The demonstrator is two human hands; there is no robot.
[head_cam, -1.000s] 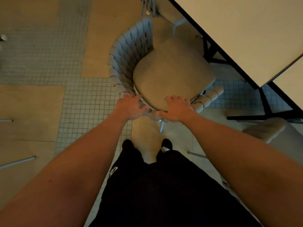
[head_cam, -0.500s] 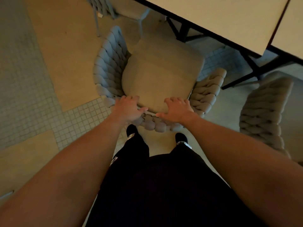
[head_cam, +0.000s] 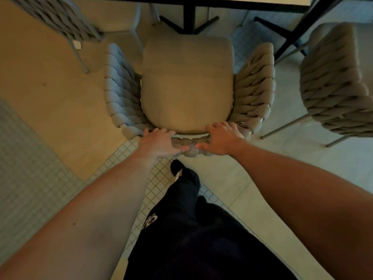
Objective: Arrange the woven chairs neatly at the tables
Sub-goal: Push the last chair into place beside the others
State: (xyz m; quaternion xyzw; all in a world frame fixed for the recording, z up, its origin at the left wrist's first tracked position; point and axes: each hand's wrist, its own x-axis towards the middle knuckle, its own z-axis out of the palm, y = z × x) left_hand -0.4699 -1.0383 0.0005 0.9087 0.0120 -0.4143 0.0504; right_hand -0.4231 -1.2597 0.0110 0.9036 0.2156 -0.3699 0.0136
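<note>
Left hand (head_cam: pixel 159 143): yours, nearest you; fingers curl over the top of the woven chair's backrest (head_cam: pixel 189 145), thumb wrapped round its near face, gripping it.
Right hand (head_cam: pixel 223 139): mirrors the left on the same backrest, fingers over the rim, thumb toward the middle; both hands sit equally near.
Woven chair (head_cam: pixel 187 83): directly ahead of your hands, seat cushion between the two braided sides.
Long axis: runs from backrest to front seat edge, pointing straight at the table's black pedestal base (head_cam: pixel 188 19).
Table (head_cam: pixel 242 1): its near edge lies just beyond the seat front; the chair looks squared to it.
Coming move: judged a straight forward push, both hands sharing it evenly.
Neighbouring chairs: one far right (head_cam: pixel 335 81), one far left (head_cam: pixel 58 17).
</note>
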